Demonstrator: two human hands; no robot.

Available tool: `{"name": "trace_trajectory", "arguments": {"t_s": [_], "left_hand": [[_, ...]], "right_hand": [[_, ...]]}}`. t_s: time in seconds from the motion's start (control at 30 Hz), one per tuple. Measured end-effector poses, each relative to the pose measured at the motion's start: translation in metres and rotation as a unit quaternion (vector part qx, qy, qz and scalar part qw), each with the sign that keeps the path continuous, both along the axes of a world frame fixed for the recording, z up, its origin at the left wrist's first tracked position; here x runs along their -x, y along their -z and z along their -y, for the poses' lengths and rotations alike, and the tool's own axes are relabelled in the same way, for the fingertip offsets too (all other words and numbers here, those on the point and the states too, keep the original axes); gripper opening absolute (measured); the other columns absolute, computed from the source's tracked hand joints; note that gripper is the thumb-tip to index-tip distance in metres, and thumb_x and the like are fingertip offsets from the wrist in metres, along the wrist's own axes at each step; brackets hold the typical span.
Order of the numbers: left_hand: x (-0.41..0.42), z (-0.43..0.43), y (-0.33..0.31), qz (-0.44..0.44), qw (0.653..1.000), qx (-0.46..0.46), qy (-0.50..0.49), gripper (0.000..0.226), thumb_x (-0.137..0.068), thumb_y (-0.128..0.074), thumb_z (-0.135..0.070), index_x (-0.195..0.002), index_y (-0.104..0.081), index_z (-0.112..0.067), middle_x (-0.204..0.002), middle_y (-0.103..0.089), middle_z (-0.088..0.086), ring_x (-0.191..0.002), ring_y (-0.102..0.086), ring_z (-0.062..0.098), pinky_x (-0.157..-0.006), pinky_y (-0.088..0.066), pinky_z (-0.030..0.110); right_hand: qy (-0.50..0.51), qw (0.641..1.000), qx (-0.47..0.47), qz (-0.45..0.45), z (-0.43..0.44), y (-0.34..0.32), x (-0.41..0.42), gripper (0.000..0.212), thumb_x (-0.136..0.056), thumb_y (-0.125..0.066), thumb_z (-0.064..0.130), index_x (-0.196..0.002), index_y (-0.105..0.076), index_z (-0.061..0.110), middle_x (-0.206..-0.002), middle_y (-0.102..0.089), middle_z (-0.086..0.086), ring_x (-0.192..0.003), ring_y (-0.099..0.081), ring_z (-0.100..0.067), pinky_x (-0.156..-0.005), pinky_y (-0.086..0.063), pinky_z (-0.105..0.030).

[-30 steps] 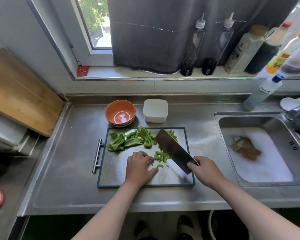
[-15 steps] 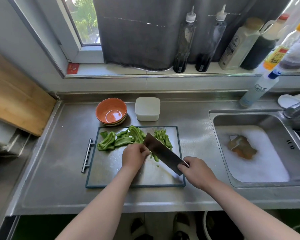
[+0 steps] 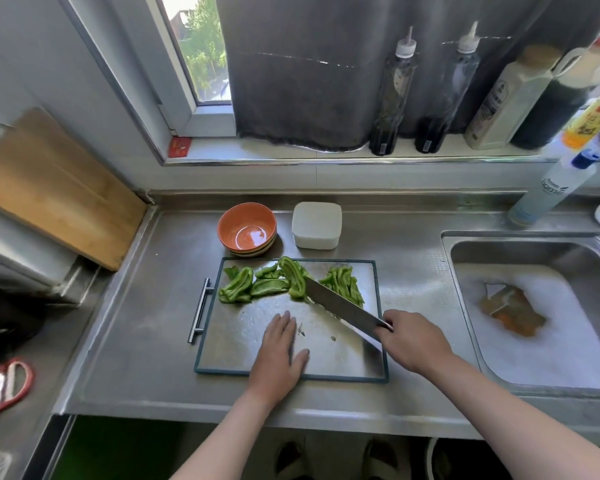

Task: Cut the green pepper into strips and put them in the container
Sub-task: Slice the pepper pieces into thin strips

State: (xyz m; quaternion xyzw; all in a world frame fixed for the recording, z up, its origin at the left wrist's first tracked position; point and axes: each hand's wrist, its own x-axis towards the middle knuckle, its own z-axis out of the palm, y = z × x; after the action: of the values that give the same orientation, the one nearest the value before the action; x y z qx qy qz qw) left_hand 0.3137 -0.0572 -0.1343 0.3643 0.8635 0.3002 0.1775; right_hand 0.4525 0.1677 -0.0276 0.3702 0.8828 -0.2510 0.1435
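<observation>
Pulling back, the left hand (image 3: 279, 351) now lies flat, released, on the board (image 3: 229, 341); the right hand (image 3: 413, 341) grips the knife (image 3: 340, 308) beside uncut pepper pieces (image 3: 257, 287) mid-frame. Strips (image 3: 343, 285) are piled, with more slicing likely ahead.

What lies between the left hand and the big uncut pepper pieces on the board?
Only bare board: the head view shows nothing between the left hand and the big pepper pieces. The knife crosses the board further right.
</observation>
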Motion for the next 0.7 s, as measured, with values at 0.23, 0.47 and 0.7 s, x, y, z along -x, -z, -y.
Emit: {"name": "trace_trajectory", "arguments": {"t_s": [0.23,0.47,0.7], "left_hand": [[-0.05,-0.062,0.0,0.006,0.976,0.023,0.215,0.062,-0.101,-0.049,-0.035,-0.155,-0.028,-0.013,-0.164,-0.017,-0.003,-0.151,-0.005,0.007,-0.122,-0.004,0.021],[-0.002,-0.063,-0.014,-0.024,0.994,-0.106,0.014,0.027,-0.088,-0.057,-0.001,-0.106,-0.073,-0.013,-0.105,-0.069,-0.001,-0.101,-0.059,0.014,-0.094,-0.045,0.018],[0.079,-0.057,-0.034,-0.144,0.982,-0.078,-0.093,0.035,-0.08,-0.063,0.011,-0.106,-0.074,-0.008,-0.102,-0.065,0.005,-0.101,-0.056,0.025,-0.087,-0.049,0.035]], "right_hand": [[0.025,0.999,0.003,-0.023,0.001,0.002,0.005,0.032,-0.095,-0.053,0.044,-0.071,-0.05,0.023,-0.071,-0.059,0.005,-0.069,-0.056,-0.02,-0.053,-0.033,-0.032],[0.048,0.998,0.012,-0.05,-0.001,-0.006,0.011,0.037,-0.097,-0.054,0.049,-0.07,-0.051,0.023,-0.068,-0.06,0.005,-0.062,-0.055,-0.017,-0.052,-0.033,-0.029],[0.076,0.996,0.011,-0.056,0.006,-0.008,0.037,0.031,-0.096,-0.053,0.041,-0.073,-0.054,0.021,-0.071,-0.061,0.003,-0.065,-0.056,-0.019,-0.053,-0.035,-0.03]]}}
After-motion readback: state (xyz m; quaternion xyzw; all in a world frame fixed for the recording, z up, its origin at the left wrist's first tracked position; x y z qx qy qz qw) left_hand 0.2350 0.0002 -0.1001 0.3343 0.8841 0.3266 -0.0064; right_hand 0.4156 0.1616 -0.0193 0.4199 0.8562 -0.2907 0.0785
